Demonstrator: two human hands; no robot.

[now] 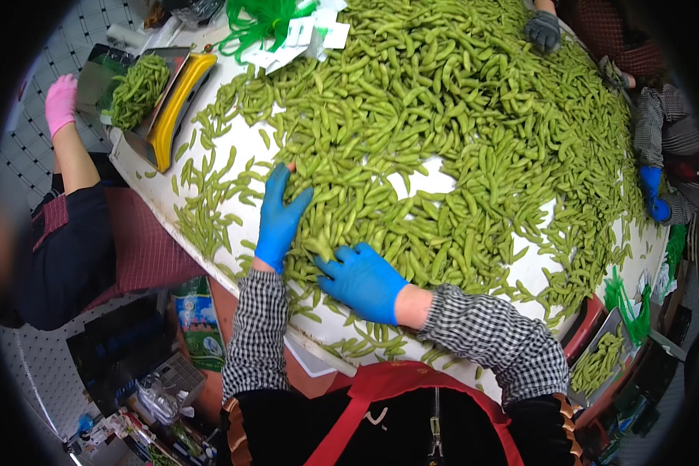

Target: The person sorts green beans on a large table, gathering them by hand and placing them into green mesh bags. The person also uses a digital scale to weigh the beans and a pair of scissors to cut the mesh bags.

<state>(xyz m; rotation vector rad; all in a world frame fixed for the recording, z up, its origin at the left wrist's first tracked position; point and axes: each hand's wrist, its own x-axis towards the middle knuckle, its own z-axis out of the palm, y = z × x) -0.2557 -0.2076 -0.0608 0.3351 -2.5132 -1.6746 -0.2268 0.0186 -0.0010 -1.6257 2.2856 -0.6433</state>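
Note:
Green soybean pods [384, 204] lie heaped over a white table [250, 140]. My left hand [279, 212], in a blue glove with one bare fingertip showing, rests at the left edge of the heap, thumb and fingers apart. My right hand [364, 282], also blue-gloved, lies on the pods nearer my body, its fingers spread and slightly bent beside a pale pod cluster [320, 246]. Both hands touch the pods; whether the fingertips pinch any is hidden. Checkered sleeves cover both forearms.
A yellow-edged scale [177, 110] with piled pods stands at the upper left, beside a person's pink-gloved hand [61, 105]. Green mesh bags [256, 26] with tags lie at the top. Other gloved workers stand at right, near a metal tray [600, 358] of pods.

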